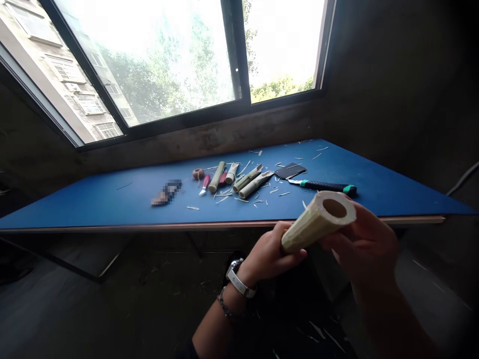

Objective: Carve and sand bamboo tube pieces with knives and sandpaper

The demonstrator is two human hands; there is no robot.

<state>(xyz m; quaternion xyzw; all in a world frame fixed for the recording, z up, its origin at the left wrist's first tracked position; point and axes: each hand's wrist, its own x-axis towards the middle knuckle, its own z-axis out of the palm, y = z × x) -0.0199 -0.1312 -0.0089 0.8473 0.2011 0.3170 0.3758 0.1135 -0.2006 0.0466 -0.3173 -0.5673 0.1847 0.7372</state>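
Observation:
A pale, hollow bamboo tube (309, 227) is held in front of the table's near edge, its open end tilted up towards me on the right. My left hand (271, 252), with a watch on the wrist, grips the tube's lower left end between thumb and fingers. Around the open end closes my right hand (368, 239); some of its fingers are hidden behind the tube. Beyond the tube, on the table, lies a utility knife (325, 187) with a black and green handle, its blade pointing left.
On the blue table (123, 204) are several cut bamboo pieces (217, 177), a red-handled knife (205, 184), a twine ball (198, 173), a black sheet (290, 170) and scattered shavings. A blurred-out object (166, 193) lies left. Behind the table is a window (160, 60).

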